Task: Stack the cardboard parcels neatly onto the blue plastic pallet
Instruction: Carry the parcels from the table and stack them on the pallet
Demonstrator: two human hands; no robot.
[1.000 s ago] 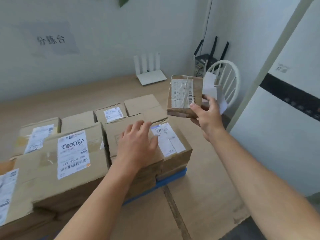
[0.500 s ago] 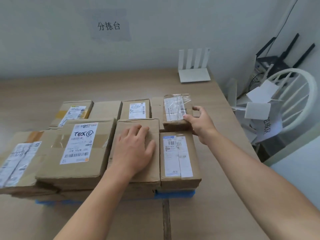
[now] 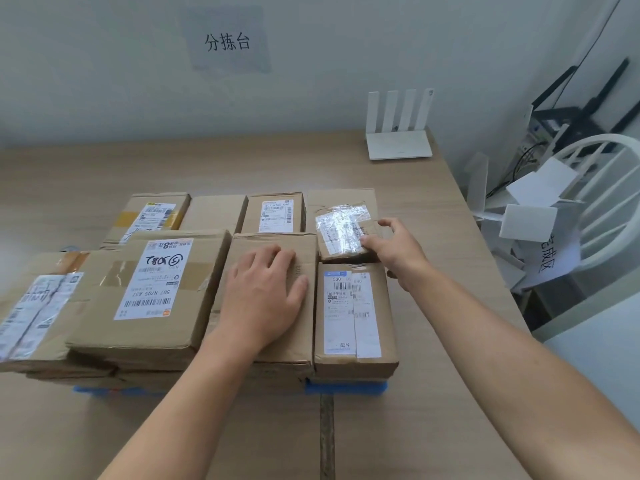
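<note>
- Way out left of my left fingers there's a flat parcel with a crinkly label. A big parcel marked "507 N705 A37" partly overlaps it.
- My left hand lies flat on the plain parcel, fingers straight and a bit spread, pressing down on the top.
- Just right of those fingers is the long-label parcel, snug against the plain one.
- Under that stack, on the near side of my fingers, an edge of the blue pallet peeks out on the worktop.
- Past the long-label one, the small parcel with shiny tape over its label sits on top of the back-right box. My right hand grips its right edge, thumb on top, fingers curled round the far corner.
- Well beyond my right fingers, a white router stands at the back of the worktop by the wall.
</note>
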